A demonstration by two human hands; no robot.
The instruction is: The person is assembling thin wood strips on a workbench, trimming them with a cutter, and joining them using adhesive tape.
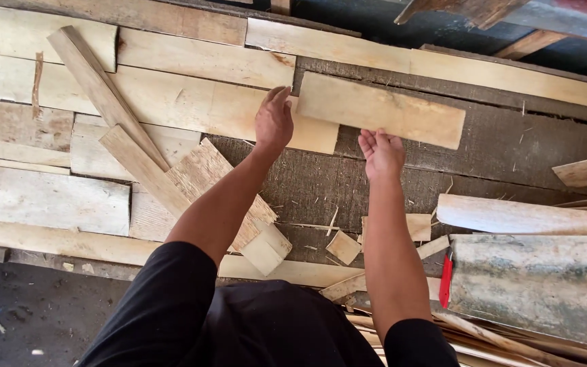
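A short pale wooden board (382, 109) is held out above a dark plank floor, tilted slightly down to the right. My left hand (273, 121) presses flat against its left end, fingers pointing up. Under its lower edge near the middle, my right hand (380, 153) cups the board with the palm up. Both arms reach forward from black sleeves.
Many pale boards (171, 95) and offcuts lie spread to the left and behind. A diagonal slat (103, 92) crosses them. Small wood scraps (342, 246) lie near my body. A weathered grey slab (538, 285) with a red object (446, 278) beside it lies at the right.
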